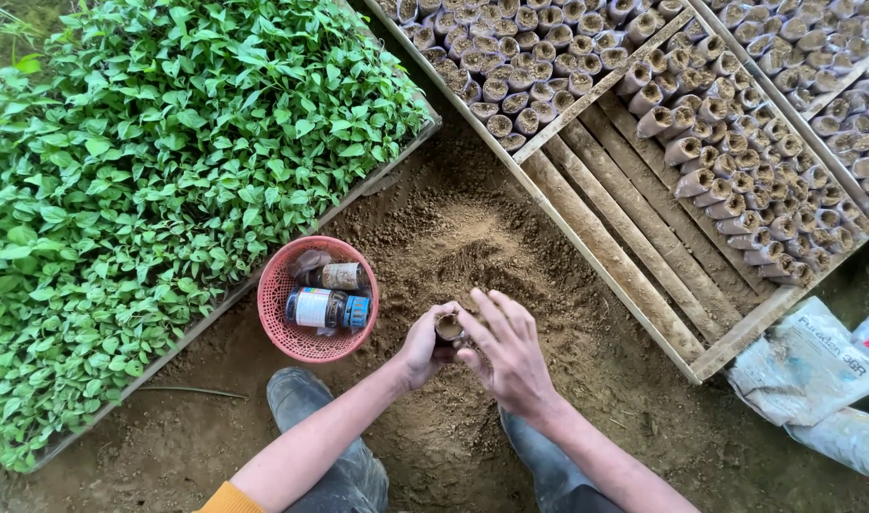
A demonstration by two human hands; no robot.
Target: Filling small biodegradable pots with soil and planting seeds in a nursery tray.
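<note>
Item in hand: one small seedling pot (pixel 448 329), a short rolled tube with an open top, dark inside and seemingly part-filled with soil, held above the loose soil heap (pixel 472 249) on the bare earth between the person's knees. Left hand (pixel 423 346): clenched around the tube's side and base, carrying it upright. Right hand (pixel 512 353): fingers spread and relaxed, grasping nothing, the thumb and inner fingers touching the tube's rim from the right; whether the thumb presses into the fill is hard to tell from this angle. Handling note, as a judgement: the tube looks soft-walled, so a light, even grip low on the side should keep it round; tamping is best done straight down at the mouth with the tube held level, so soil packs firm without splitting the wall or spilling. Adjacent, left: a pink mesh basket (pixel 275 313) on the ground, just beside the left knee, holding a brown bottle (pixel 337 276) and a dark bottle with a white label and blue cap (pixel 326 309), both lying on their sides. Far left: a wooden-edged bed of dense green seedlings (pixel 168 171). Upper right: a slatted wooden tray (pixel 634 247), partly bare across its middle slats, with filled tubes (pixel 738 180) packed in leaning rows at its far and right sides. Lower right: crumpled pale sacks (pixel 814 375) on the ground. Bottom: dark rubber boots (pixel 330 427).
</note>
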